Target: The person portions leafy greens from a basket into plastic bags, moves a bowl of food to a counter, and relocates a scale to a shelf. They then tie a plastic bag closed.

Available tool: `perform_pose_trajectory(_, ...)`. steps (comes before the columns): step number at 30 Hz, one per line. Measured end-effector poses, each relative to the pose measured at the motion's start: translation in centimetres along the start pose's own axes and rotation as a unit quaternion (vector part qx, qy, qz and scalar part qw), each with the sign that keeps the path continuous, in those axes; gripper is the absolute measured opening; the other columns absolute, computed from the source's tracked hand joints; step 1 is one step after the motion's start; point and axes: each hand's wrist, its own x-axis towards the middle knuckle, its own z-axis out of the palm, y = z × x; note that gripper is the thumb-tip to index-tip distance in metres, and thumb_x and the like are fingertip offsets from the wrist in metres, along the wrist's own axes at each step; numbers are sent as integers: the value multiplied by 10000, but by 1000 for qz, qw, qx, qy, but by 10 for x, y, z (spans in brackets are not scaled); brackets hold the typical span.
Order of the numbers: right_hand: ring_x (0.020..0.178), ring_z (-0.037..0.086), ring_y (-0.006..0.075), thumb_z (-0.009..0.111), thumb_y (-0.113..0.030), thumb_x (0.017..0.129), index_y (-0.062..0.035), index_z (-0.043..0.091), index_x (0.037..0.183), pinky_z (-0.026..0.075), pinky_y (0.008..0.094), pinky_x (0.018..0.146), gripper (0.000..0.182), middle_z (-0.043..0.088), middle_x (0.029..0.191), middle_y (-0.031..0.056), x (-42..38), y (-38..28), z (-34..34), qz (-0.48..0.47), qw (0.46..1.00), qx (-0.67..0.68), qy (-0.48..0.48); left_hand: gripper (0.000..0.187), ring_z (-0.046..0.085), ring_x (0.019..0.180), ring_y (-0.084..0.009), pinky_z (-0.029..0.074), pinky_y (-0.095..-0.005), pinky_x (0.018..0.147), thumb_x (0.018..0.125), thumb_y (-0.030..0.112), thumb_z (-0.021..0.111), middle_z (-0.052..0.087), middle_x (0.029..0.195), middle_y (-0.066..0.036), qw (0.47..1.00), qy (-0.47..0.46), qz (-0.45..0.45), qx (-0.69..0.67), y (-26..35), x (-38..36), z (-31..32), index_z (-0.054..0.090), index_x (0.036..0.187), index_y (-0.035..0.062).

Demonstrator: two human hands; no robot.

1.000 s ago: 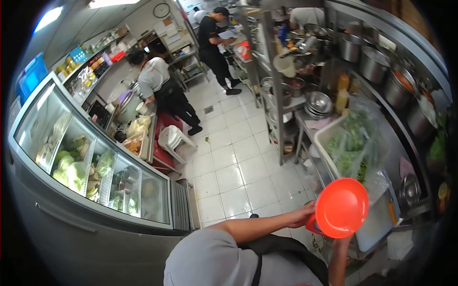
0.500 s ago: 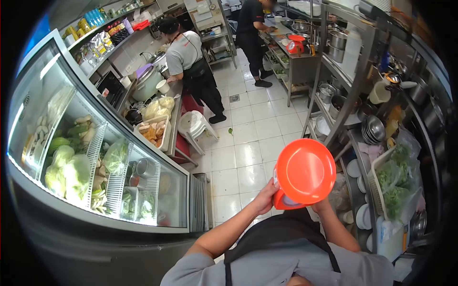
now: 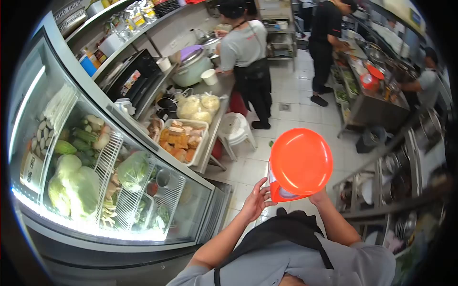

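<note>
An orange kitchen scale [image 3: 285, 192] with a wide round pan [image 3: 301, 159] is held up in front of my body, over the tiled floor. Its dial face is partly visible below the pan's near edge. My right hand [image 3: 318, 196] holds it from the right, its fingers hidden under the pan. On the other side, my left hand [image 3: 256, 202] is open, fingers spread, with one digit right at the scale's lower left corner and the others just off its side.
A glass-door fridge [image 3: 205, 224] with vegetables stands at left. Beyond it, a counter carries a tray of orange-brown food [image 3: 183, 143] and filled bags. A white stool [image 3: 234, 128] is by the counter. Several people work further off. Metal shelving [image 3: 377, 209] runs along the right.
My view has turned to the right, bringing in more of the far right counter and another person. The left hand's fingers have loosened from the scale's side; the right still holds it.
</note>
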Motion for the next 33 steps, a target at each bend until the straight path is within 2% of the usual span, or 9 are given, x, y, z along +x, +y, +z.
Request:
perform_pose_trajectory(3,1198,550,219,594,-348,943,-64,455,1367,483,405,988,529,540,1334,85,102,40,28,52,997,-16,-53,839,543,1192,-250,500,-451,944,897,574,573,506,1351,-96,995,67,68,41,49,23,-14,190,1508,146)
perform_pose_trajectory(4,1201,549,218,592,-354,944,-63,453,1370,481,405,990,534,541,1333,84,133,54,47,72,994,-19,-78,729,556,1185,-253,504,-439,934,927,415,617,542,1315,-85,990,113,87,25,66,30,-18,253,1488,124)
perform_pose_trajectory(8,1194,559,217,642,-331,914,-53,453,1369,470,397,1002,565,554,1324,93,242,71,176,100,982,16,-161,465,577,1151,-226,519,-417,896,949,247,604,554,1310,-70,926,308,209,65,132,75,-41,443,1347,67)
perform_pose_trajectory(12,1230,510,188,693,-238,868,-49,429,1384,382,347,1062,609,525,1330,77,343,84,290,154,942,45,-295,472,603,1115,-227,520,-424,902,949,231,599,586,1274,-71,883,294,359,74,232,110,-91,435,1338,21)
perform_pose_trajectory(18,1192,548,206,680,-266,900,-70,408,1377,457,364,994,583,535,1297,113,475,60,481,115,913,78,-383,372,616,1084,-214,543,-390,900,993,162,531,591,1246,-101,740,327,571,140,422,169,-97,453,1330,24)
perform_pose_trajectory(21,1114,602,208,719,-260,870,-29,410,1360,532,375,906,624,580,1219,116,528,45,574,133,861,109,-478,360,669,950,-221,593,-362,766,1002,207,516,624,1185,-108,695,291,630,188,509,185,-105,476,1307,19)
perform_pose_trajectory(25,1102,609,266,783,-322,799,64,336,1406,528,372,901,847,554,1260,227,584,45,676,97,843,65,-526,341,667,967,-231,576,-377,823,1004,229,507,653,1137,-141,636,300,678,214,610,192,-123,523,1241,-15)
perform_pose_trajectory(29,1040,612,256,728,-432,786,64,468,1329,496,336,838,780,615,1170,219,620,56,754,-41,876,-18,-479,335,644,1026,-249,549,-433,905,1009,225,492,636,1169,-147,611,307,690,237,699,182,-142,517,1249,-6)
perform_pose_trajectory(33,1051,620,240,697,-381,807,57,456,1346,484,336,898,735,619,1170,207,653,84,815,-97,825,-28,-556,320,623,1038,-282,551,-442,901,995,187,508,610,1166,-162,583,327,709,225,760,174,-154,497,1253,-2)
